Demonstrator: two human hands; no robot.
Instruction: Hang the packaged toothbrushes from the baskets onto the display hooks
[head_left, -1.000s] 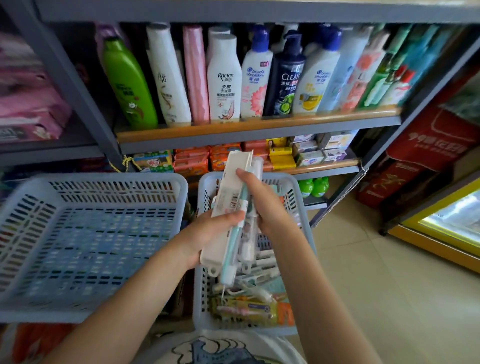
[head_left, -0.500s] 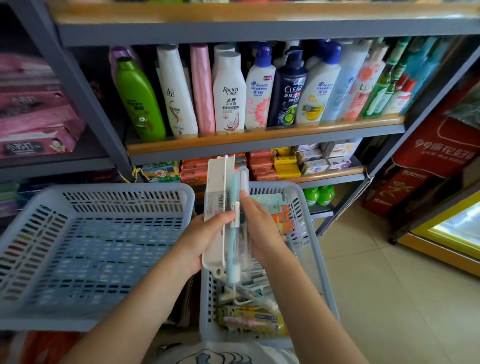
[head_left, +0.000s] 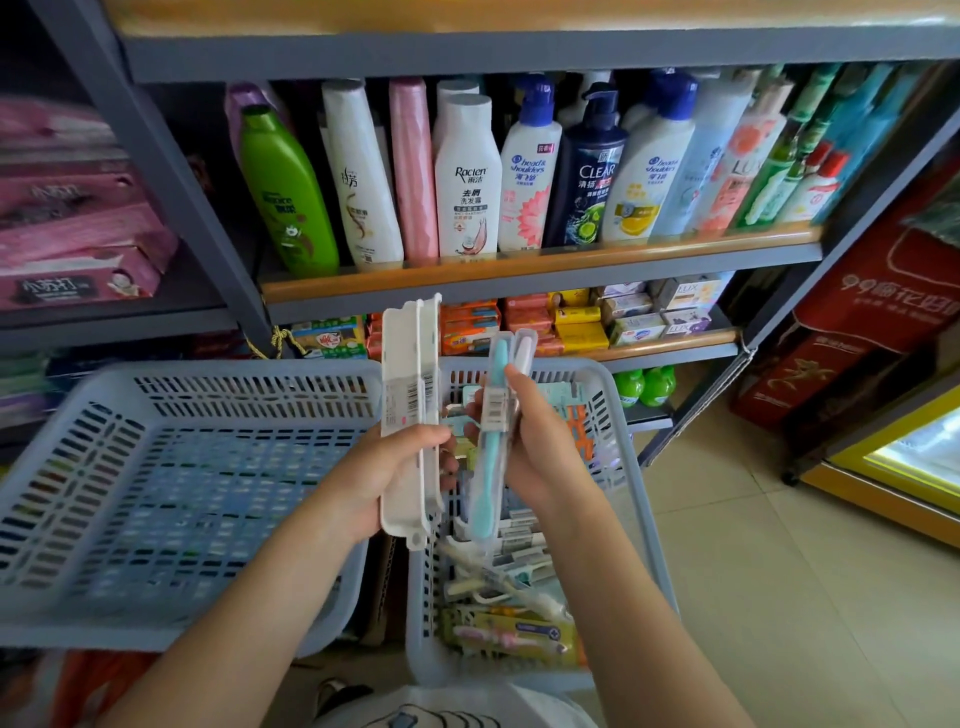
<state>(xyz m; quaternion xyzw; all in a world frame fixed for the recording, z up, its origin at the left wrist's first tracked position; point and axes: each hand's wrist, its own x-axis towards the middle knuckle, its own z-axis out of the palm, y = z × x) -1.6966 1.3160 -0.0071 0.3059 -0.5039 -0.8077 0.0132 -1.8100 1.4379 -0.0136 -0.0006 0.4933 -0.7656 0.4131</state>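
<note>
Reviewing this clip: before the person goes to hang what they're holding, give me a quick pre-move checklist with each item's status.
1. Left hand grips the white packs: ok.
2. Right hand grips the clear pack with the teal toothbrush: ok.
3. The two handfuls are apart, not tangled: ok.
4. Display hooks in view to aim for: not ok, none visible.
5. Hang holes on the packs facing up and free: cannot tell.
6. More packs remaining in the right basket: ok; the left basket shows none.
</note>
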